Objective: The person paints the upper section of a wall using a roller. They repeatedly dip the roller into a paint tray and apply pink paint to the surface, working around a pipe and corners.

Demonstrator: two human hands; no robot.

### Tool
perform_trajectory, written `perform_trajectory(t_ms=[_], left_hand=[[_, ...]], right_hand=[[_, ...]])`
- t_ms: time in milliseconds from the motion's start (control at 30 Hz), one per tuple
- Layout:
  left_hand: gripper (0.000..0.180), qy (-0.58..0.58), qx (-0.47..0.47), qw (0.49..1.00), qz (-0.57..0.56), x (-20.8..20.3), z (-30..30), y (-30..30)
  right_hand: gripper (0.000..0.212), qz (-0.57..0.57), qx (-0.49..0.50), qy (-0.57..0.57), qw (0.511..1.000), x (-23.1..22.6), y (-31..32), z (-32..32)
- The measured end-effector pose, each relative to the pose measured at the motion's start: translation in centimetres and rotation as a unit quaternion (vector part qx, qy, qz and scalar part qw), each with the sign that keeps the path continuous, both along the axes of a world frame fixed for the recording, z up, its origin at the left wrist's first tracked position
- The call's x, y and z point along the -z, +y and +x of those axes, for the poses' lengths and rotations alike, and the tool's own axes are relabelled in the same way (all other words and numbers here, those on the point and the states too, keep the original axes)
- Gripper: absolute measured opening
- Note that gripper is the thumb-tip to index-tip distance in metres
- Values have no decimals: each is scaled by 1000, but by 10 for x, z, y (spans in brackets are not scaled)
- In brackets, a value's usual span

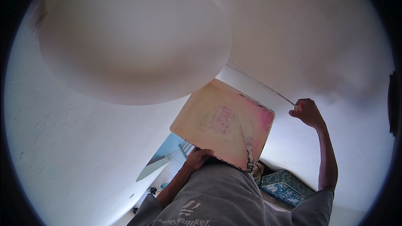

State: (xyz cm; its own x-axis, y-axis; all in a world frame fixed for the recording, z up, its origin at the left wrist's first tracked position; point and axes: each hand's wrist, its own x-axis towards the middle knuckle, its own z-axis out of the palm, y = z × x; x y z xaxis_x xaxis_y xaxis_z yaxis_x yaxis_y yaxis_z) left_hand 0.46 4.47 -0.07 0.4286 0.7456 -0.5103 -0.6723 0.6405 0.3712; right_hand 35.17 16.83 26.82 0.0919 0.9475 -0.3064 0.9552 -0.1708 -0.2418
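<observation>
A person in a grey shirt holds a board up under a white ceiling.

A big white ceiling dome fills eleven o'clock. The pink-and-yellow plaster board sits just below centre, tilted, with the left hand gripping its lower edge at six o'clock; a putty knife lies on its face. At three o'clock the right hand pinches something small against the wall crack; I cannot tell what.

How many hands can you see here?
2. The left hand holds the lower edge of the pink-stained board. The right hand is raised against the white wall, pinching something small. No other hands show.
</observation>
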Motion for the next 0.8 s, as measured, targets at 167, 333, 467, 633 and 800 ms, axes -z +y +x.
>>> perform_trajectory(t_ms=[167,333,467,633,800], left_hand=[[45,-16,2,1000,23,17,-1,-3],[42,-5,2,1000,5,18,2,1],[37,10,19,999,37,16,5,2],[36,-1,21,999,30,27,5,-1],[37,24,14,999,25,14,11,0]], right_hand=[[27,62,-14,4,998,-37,-6,1],[21,91,26,41,995,-75,-17,-12],[18,115,69,138,981,-60,-26,-11],[23,137,20,144,980,-5,-17,-3],[31,101,-5,100,990,58,-14,12]])
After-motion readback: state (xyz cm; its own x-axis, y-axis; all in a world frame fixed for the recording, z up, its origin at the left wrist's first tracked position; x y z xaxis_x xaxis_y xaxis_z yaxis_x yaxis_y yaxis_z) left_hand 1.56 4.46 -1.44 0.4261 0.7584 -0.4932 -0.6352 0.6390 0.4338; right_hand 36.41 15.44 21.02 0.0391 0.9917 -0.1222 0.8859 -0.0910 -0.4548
